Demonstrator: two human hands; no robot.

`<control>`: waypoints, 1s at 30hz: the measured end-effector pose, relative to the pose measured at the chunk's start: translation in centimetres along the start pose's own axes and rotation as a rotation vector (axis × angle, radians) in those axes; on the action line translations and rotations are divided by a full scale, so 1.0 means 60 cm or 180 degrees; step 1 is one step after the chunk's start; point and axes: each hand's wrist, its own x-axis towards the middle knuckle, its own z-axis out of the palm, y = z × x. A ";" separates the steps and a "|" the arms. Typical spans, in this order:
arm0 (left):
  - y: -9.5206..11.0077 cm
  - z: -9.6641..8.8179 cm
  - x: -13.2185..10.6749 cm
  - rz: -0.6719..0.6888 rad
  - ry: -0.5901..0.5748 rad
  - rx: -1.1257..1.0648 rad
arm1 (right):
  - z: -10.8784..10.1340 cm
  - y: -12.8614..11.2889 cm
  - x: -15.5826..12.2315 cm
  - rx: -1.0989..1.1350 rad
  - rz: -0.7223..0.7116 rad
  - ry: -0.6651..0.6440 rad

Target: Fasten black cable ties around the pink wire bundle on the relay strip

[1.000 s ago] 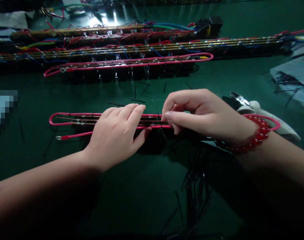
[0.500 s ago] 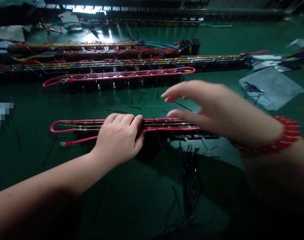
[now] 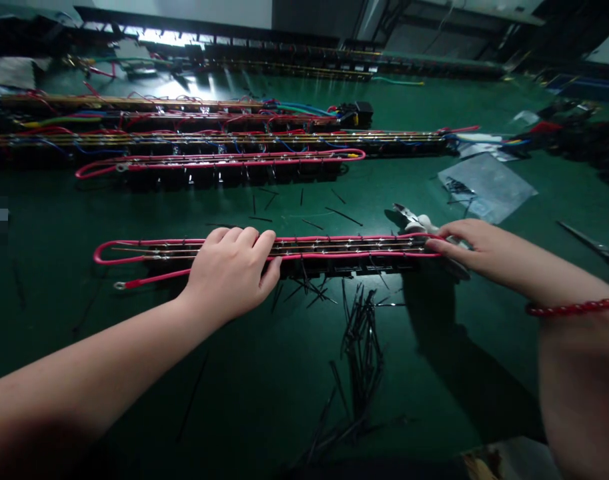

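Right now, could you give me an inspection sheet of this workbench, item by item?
Surface: green mat, dimly lit.
Job's things: socket strip with red wire loop, lying flat.
Clutter: black cable ties in a loose pile; white-handled cutters; plastic bag.
Fingers: left hand clasps the strip's middle; right hand touches its right end, grip unclear.
Cables: red, blue, green wires on other strips behind.
Surroundings: more benches beyond, dark.

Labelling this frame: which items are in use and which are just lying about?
In use: left hand, red-wired socket strip, right hand, white-handled cutters, loose black cable ties.
Lying about: other wired strips behind, clear plastic bag, metal tool at far right.
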 end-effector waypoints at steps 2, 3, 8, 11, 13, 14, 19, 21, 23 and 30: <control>-0.001 0.001 0.000 0.0012 0.0021 0.0016 | 0.004 0.008 -0.017 -0.0070 0.0010 -0.0068; -0.001 0.001 0.000 0.0021 0.0030 0.0024 | 0.004 0.010 -0.025 -0.0133 0.0036 -0.0095; -0.003 0.003 -0.001 0.0070 0.0072 0.0047 | -0.002 -0.007 -0.076 -0.0516 0.0026 0.0454; -0.004 0.003 -0.001 0.0098 0.0085 0.0050 | -0.005 -0.056 -0.118 -0.0693 -0.0101 0.1010; -0.004 0.004 -0.001 0.0111 0.0092 0.0057 | -0.001 -0.100 -0.140 -0.0371 -0.0928 0.1126; -0.004 0.004 -0.001 0.0114 0.0098 0.0063 | 0.004 -0.122 -0.147 -0.0094 -0.1293 0.0867; -0.006 0.005 -0.002 0.0111 0.0117 0.0104 | 0.047 -0.198 -0.143 -0.0008 -0.1850 0.0370; -0.007 0.005 -0.002 0.0104 0.0112 0.0113 | 0.062 -0.212 -0.133 -0.0157 -0.1978 0.0359; -0.007 0.006 -0.002 0.0094 0.0106 0.0122 | 0.070 -0.221 -0.125 -0.0456 -0.2166 0.0276; -0.006 0.008 -0.001 0.0062 0.0095 0.0183 | 0.078 -0.234 -0.107 -0.0894 -0.2642 0.0152</control>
